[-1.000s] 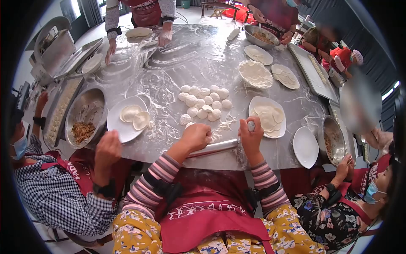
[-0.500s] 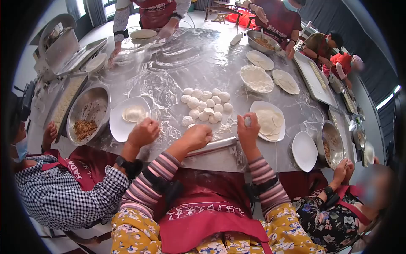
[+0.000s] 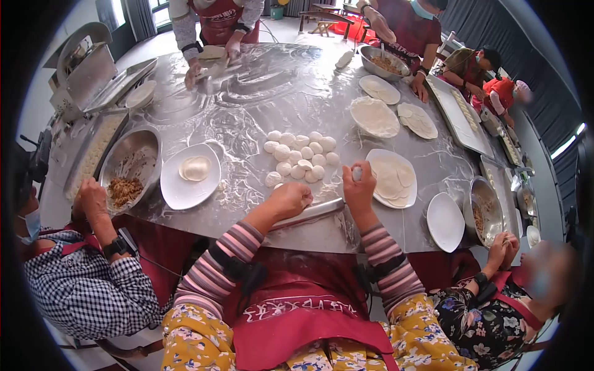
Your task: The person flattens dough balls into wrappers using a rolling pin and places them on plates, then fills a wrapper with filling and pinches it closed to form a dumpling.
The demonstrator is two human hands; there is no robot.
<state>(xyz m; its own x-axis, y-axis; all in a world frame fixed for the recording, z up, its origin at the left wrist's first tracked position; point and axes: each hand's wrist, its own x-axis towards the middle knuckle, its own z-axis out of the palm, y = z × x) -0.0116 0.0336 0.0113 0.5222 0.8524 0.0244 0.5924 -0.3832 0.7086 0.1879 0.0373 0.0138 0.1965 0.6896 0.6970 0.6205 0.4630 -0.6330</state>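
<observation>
My left hand (image 3: 289, 201) is closed, fingers pressed together, low over the table in front of the dough balls; whatever it grips is hidden. A bit of white dough (image 3: 278, 185) shows just behind it. My right hand (image 3: 360, 188) is wrapped round what looks like a rolling pin, whose greyish rounded end (image 3: 357, 174) sticks up at the thumb. Between my wrists lies a shiny metal bar (image 3: 309, 213). Several floured dough balls (image 3: 301, 154) sit grouped beyond my hands. To the right, a white plate (image 3: 409, 170) bears flat round wrappers (image 3: 391, 176).
On the left are a white plate (image 3: 170, 191) with wrappers and a steel bowl (image 3: 151, 139) of filling. Another filling bowl (image 3: 495, 213) and a white plate (image 3: 447, 226) stand at right. Floured wrapper stacks (image 3: 374, 116) lie farther back. Co-workers surround the metal table (image 3: 247, 111).
My right hand has shifted slightly left and up. The left neighbour's hand has withdrawn from the plate to the bowl's near side. The far person's hands have moved over the table.
</observation>
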